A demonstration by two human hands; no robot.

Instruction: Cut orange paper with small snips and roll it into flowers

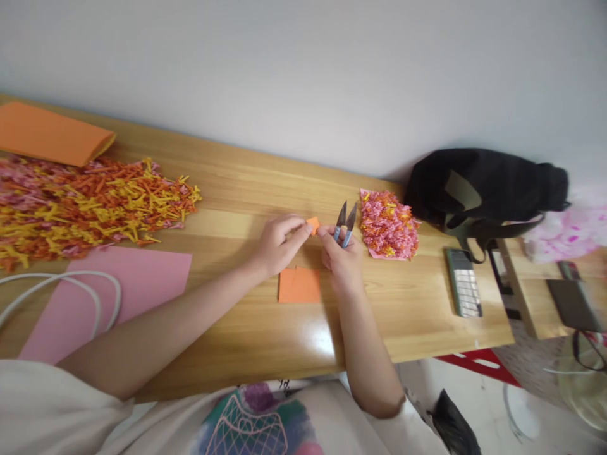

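Between my two hands is a small folded piece of orange foam sheet [313,225]. My left hand [283,243] pinches it from the left with thumb and fingers. The thumb and forefinger of my right hand [342,256] meet its right edge. Thread snips [346,226] rest in my right palm, their two dark blades pointing up and apart, with blue on the handles. Below my hands an orange sheet [300,287] with a slit in its top edge lies on the wooden table. Right of the snips, small pink, orange and yellow pieces [389,226] are heaped on a pink sheet.
A large pile of cut pieces [109,208] covers the table's left, beside a folded orange sheet [52,133]. A white cable [116,294] crosses a pink sheet [156,272]. At the right are a black bag [493,183] and a calculator-like device [465,284]. The wall borders the back.
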